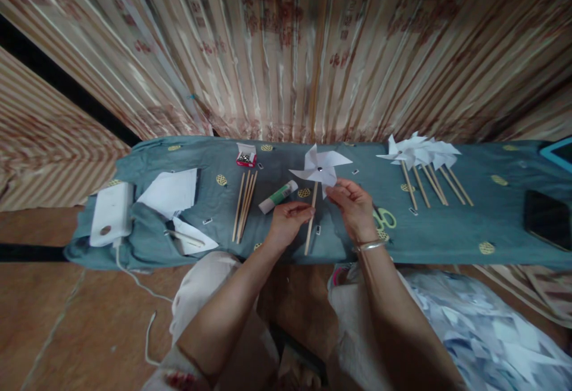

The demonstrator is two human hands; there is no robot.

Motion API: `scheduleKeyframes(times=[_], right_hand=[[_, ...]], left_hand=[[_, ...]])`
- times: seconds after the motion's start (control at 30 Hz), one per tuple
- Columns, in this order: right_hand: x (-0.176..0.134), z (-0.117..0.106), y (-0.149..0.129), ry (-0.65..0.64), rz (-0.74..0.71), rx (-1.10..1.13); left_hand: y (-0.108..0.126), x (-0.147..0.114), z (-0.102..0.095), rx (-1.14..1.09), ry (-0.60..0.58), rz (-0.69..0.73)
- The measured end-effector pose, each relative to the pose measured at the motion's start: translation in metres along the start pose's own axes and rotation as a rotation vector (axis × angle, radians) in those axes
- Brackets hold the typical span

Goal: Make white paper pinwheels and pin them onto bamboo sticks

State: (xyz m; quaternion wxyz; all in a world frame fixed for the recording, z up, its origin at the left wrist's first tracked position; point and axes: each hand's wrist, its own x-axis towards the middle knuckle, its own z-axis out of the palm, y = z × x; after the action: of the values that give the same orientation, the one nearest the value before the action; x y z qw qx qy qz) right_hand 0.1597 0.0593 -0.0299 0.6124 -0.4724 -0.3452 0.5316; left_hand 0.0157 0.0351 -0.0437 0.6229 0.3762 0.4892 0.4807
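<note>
A white paper pinwheel (320,164) with a dark pin at its centre stands on a thin wooden stick (308,237). My left hand (288,224) is closed on that stick, pinching it below the blades. Closed at the pinwheel's lower right blade, my right hand (354,203) holds the paper edge between thumb and fingers. A glue stick (277,196) with a green label lies just beyond my left hand. Beside my right wrist are scissors (385,219) with light green handles, partly hidden by the hand.
Several loose sticks (244,207) lie to the left, below a small red box of pins (246,156). White paper sheets (172,193) and a white corded device (111,214) are farther left. Several finished pinwheels (420,151) and a dark phone (547,219) lie right. Patterned curtains hang behind.
</note>
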Motion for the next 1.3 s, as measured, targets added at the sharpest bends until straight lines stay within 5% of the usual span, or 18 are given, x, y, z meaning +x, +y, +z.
scheduleKeyframes(times=[0.5,0.87,1.3], right_hand=[[-0.002,0.003,0.002,-0.078,0.030,-0.078],[0.018,-0.021,-0.016,0.150,-0.043,0.029],[0.024,-0.023,-0.017,0.178,-0.121,-0.005]], left_hand=[[0.000,0.000,0.000,0.000,-0.010,0.002],[0.001,-0.002,0.002,0.022,-0.075,-0.035],[0.001,-0.004,0.003,0.010,-0.090,-0.067]])
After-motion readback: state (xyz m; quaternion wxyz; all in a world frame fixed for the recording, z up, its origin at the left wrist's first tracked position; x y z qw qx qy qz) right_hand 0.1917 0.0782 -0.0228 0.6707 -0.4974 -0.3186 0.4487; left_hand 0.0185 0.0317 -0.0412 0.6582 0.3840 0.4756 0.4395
